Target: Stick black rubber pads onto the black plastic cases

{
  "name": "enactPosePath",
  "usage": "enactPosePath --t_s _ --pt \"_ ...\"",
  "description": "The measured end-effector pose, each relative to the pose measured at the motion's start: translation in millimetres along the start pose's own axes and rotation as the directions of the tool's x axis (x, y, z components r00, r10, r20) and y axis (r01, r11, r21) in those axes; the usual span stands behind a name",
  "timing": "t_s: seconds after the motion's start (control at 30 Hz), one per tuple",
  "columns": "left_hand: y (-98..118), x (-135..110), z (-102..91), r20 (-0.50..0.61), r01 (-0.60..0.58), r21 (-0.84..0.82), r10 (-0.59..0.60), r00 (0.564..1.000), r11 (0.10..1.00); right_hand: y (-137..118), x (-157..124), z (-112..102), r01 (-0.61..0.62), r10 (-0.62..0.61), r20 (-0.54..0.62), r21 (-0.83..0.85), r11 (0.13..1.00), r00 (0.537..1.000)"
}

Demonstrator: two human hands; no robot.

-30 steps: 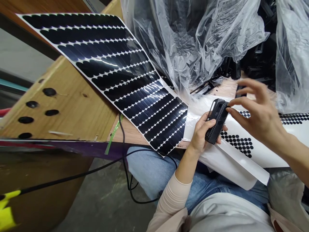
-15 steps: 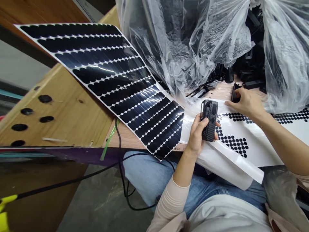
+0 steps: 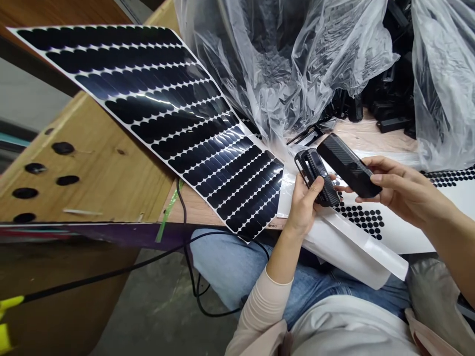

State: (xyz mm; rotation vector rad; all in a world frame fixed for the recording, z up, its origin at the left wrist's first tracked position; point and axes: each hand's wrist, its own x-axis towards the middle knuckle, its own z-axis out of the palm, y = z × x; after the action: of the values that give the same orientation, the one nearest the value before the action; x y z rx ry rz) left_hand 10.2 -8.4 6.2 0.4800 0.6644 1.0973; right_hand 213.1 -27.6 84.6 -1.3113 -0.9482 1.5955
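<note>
My left hand (image 3: 305, 201) is closed around a black textured plastic housing (image 3: 319, 174) with an oblong recess and an open slot along one side. Between the fingers and thumb of my right hand (image 3: 403, 190) is a long black cover (image 3: 349, 165) with a carbon-fibre-like pattern, tilted and close to the housing's upper right side. I cannot tell whether the two parts touch. Beneath both hands lies a white sheet of round black stickers (image 3: 359, 220), its translucent backing (image 3: 356, 249) curling over the table edge.
A large sheet of oblong black stickers (image 3: 159, 118) leans over a wooden board (image 3: 111, 173) on the left. Clear plastic bags (image 3: 282, 64) stand at the back, with black plastic parts (image 3: 389, 111) piled between them. A black cable (image 3: 122, 269) hangs below the table edge.
My right hand has lifted the black cover off the table and brought it left and toward me, beside the housing. My left hand has tilted the housing.
</note>
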Motion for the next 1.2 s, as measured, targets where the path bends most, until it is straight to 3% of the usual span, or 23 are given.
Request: enactPosePath --t_s 0.13,0.27,0.37,0.5,0.57,0.67,0.73,0.8,0.87,0.97,1.03,1.1,1.2 --pt "0.3 -0.8 -2.2 0.029 0.016 0.002 -0.017 0.999 1.0 -11.9 4.6 -3.9 0.076 -0.057 0.14 -0.134 0.988 0.989" --pt "1.0 -0.5 -7.2 0.102 0.034 0.029 -0.037 0.994 0.999 -19.8 21.7 1.5 0.21 -0.125 0.258 -0.332 0.92 0.958" --pt "1.2 0.4 -10.4 0.186 0.066 0.036 -0.071 0.98 0.997 -17.2 35.6 9.5 0.323 -0.249 0.224 -0.411 0.852 0.942" --pt "2.9 -0.1 -8.2 0.085 0.039 0.026 -0.041 0.996 0.999 -5.6 46.2 7.7 0.318 -0.349 0.036 -0.51 0.799 0.936" --pt "4.1 0.0 -6.3 0.031 0.039 0.005 -0.039 0.999 0.999 3.0 46.8 3.3 0.231 -0.329 -0.01 -0.692 0.684 0.944" --pt "5.6 1.2 -5.7 0.012 0.036 -0.02 -0.036 0.999 0.999 18.3 43.5 3.3 0.111 -0.245 0.034 -0.945 0.308 0.969" --pt "6.1 2.1 -6.2 0.022 0.028 -0.02 -0.028 0.999 0.999 27.5 40.6 10.1 0.061 -0.217 0.04 -0.994 0.092 0.975" --pt "6.4 2.4 -6.4 0.037 0.021 -0.014 -0.02 0.999 1.0 32.9 39.2 19.4 -0.001 -0.213 0.006 -0.999 -0.034 0.977" --pt "6.4 2.3 -6.0 0.042 0.015 -0.001 -0.015 0.999 1.0 33.8 40.6 26.7 -0.035 -0.198 -0.016 -0.995 -0.092 0.98" --pt "5.6 1.9 -5.3 0.037 0.022 0.018 -0.023 0.999 1.0 29.7 48.0 27.6 -0.018 -0.174 -0.001 -0.995 -0.097 0.985" --pt "4.4 2.0 -5.5 0.038 0.034 0.017 -0.034 0.999 0.999 25.1 53.7 21.2 0.003 -0.151 0.007 -1.0 -0.023 0.989" --pt "3.1 2.2 -6.0 0.05 0.031 0.013 -0.032 0.998 0.999 19.1 56.8 12.0 0.022 -0.114 0.006 -0.989 0.144 0.993" --pt "2.0 1.7 -6.1 0.057 0.015 0.009 -0.016 0.998 1.0 7.4 52.9 2.0 0.058 -0.053 0.034 -0.835 0.548 0.998"
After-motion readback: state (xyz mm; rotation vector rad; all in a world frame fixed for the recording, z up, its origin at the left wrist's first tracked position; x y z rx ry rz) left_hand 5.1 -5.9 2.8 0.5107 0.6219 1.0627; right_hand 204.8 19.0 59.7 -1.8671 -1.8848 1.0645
